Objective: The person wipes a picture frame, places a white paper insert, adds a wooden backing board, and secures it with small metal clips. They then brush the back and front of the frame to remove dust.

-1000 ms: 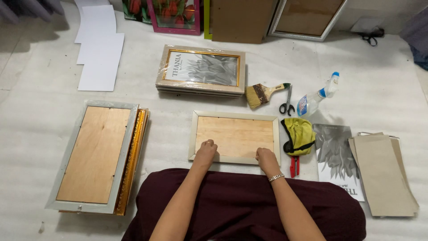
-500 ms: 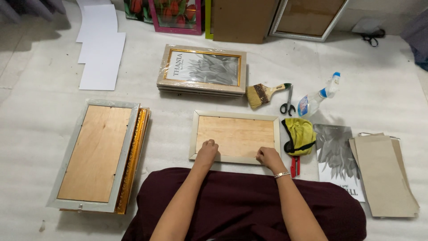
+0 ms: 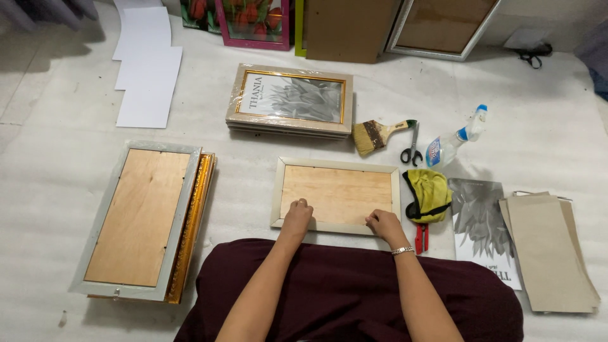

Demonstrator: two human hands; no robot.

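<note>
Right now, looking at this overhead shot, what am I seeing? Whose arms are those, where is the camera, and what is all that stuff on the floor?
The camera sits on a person's head, looking down, so the arms are their own. The left hand and right hand press on the near edge of a face-down picture frame, its wooden backing up. Neither hand grips anything. To the right lie a yellow cloth, scissors, a paintbrush, a spray bottle, a grey print and cardboard sheets. A wrapped stack of frames lies beyond, and larger stacked frames to the left.
</note>
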